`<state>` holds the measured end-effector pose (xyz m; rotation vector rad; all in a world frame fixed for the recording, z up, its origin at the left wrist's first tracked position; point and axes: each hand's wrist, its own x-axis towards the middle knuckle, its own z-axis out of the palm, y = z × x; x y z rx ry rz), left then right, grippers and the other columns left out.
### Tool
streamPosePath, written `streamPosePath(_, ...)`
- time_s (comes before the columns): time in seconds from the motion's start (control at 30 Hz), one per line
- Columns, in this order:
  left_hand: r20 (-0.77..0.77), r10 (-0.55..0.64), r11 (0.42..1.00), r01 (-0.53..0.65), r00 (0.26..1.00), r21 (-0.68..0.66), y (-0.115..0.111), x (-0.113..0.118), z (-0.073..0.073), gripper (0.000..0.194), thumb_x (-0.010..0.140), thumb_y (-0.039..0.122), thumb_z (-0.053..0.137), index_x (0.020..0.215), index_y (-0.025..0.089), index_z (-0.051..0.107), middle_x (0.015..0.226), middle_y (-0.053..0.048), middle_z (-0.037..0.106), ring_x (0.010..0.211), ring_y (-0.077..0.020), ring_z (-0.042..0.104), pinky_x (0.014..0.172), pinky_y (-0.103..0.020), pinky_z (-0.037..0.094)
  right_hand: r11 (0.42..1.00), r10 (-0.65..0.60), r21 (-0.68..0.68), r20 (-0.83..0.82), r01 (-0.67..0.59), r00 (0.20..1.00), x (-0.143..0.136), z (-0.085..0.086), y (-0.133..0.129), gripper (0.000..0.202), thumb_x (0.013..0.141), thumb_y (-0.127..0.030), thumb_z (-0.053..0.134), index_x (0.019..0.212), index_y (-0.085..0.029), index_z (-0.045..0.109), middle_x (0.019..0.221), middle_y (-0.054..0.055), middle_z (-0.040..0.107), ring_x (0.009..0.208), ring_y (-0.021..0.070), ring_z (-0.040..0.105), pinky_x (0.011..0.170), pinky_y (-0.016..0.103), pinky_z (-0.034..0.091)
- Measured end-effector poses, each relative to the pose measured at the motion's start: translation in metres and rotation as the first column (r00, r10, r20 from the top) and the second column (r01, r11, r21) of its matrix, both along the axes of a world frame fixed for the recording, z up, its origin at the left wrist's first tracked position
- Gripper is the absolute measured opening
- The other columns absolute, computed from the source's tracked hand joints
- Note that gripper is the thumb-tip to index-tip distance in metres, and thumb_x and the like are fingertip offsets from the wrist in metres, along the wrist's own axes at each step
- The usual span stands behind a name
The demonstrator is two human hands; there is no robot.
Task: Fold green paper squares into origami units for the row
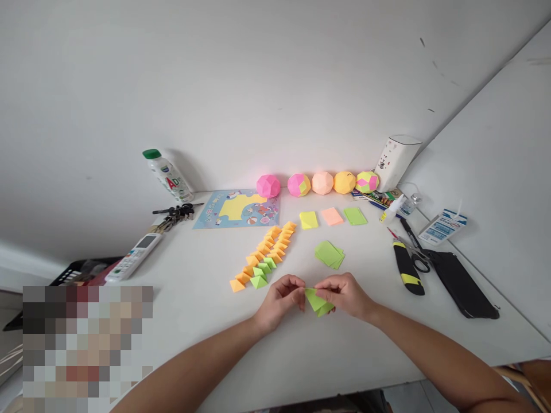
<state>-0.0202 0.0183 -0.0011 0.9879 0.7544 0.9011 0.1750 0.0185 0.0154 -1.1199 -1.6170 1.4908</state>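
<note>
Near the table's front, a green paper square [317, 303], partly folded, is held between my two hands. My left hand [284, 299] pinches its left corner between thumb and fingers. The right hand [345, 294] grips its upper right side, thumb on top, and covers part of it. Just beyond lies a fanned stack of green paper squares [329, 254]. To the left, folded orange paper pieces [258, 256] stand in two slanting rows, with several folded green pieces [259, 277] at the near end of one row.
Yellow [309, 220], peach [333, 216] and green paper stacks [355, 215] lie behind, before several paper balls [322, 183]. Right: cutter [407, 267], scissors [419, 261], glue bottle [391, 210], black pouch [464, 282]. Left: remote [134, 256], keys [177, 213], white bottle [169, 176].
</note>
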Motion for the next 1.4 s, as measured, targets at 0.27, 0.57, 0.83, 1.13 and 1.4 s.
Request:
streamPosePath(0.27,-0.145,0.012,0.999,-0.007,0.989,0.037,-0.004,0.003,0.000,0.032,0.073,0.045,0.063,0.071,0.016,0.050,0.050,0.005,0.049,0.045,-0.0078,0.046,0.049,-0.022,0.039,1.000,0.031,-0.005,0.041,-0.031,0.999,-0.002,0.001,-0.001,0.030,0.079,-0.041,0.060,0.083,-0.012,0.069,0.061,0.003,0.064,0.050,0.0130,0.061,0.044,0.021,0.049)
streamPosePath(0.57,-0.246,-0.051,0.998,0.057,0.968,0.017,-0.005,0.006,0.001,0.032,0.072,0.045,0.063,0.072,0.015,0.052,0.056,0.003,0.053,0.045,-0.0073,0.047,0.046,-0.020,0.036,0.998,0.049,-0.047,0.056,-0.047,0.997,-0.006,-0.001,-0.004,0.030,0.079,-0.041,0.059,0.077,-0.013,0.066,0.059,0.002,0.063,0.051,0.0138,0.063,0.043,0.021,0.049)
streamPosePath(0.83,-0.168,0.001,1.000,-0.001,0.986,-0.001,-0.003,0.003,0.002,0.030,0.075,0.045,0.060,0.074,0.017,0.050,0.047,0.004,0.054,0.043,-0.0089,0.047,0.050,-0.022,0.038,0.996,0.021,-0.084,0.022,-0.019,1.000,0.003,0.003,0.003,0.026,0.077,-0.038,0.060,0.073,-0.013,0.062,0.056,0.000,0.061,0.046,0.0122,0.059,0.041,0.021,0.046)
streamPosePath(1.13,-0.238,-0.085,0.991,0.107,0.968,0.082,-0.005,0.005,0.000,0.028,0.075,0.042,0.060,0.071,0.015,0.053,0.052,0.004,0.050,0.045,-0.0076,0.046,0.048,-0.021,0.037,0.971,-0.031,0.239,0.178,-0.012,0.984,-0.012,-0.001,-0.006,0.007,0.073,-0.018,0.055,0.069,-0.015,0.060,0.059,-0.002,0.055,0.051,0.0089,0.048,0.047,0.019,0.039)
streamPosePath(1.4,-0.221,-0.014,0.998,0.025,0.975,0.050,-0.003,0.004,-0.001,0.029,0.075,0.041,0.061,0.070,0.016,0.048,0.047,0.005,0.051,0.041,-0.0068,0.044,0.045,-0.020,0.035,0.991,-0.018,0.133,0.152,-0.003,0.988,0.002,0.005,0.004,0.006,0.068,-0.014,0.054,0.063,-0.016,0.052,0.052,-0.004,0.050,0.045,0.0095,0.050,0.043,0.019,0.041)
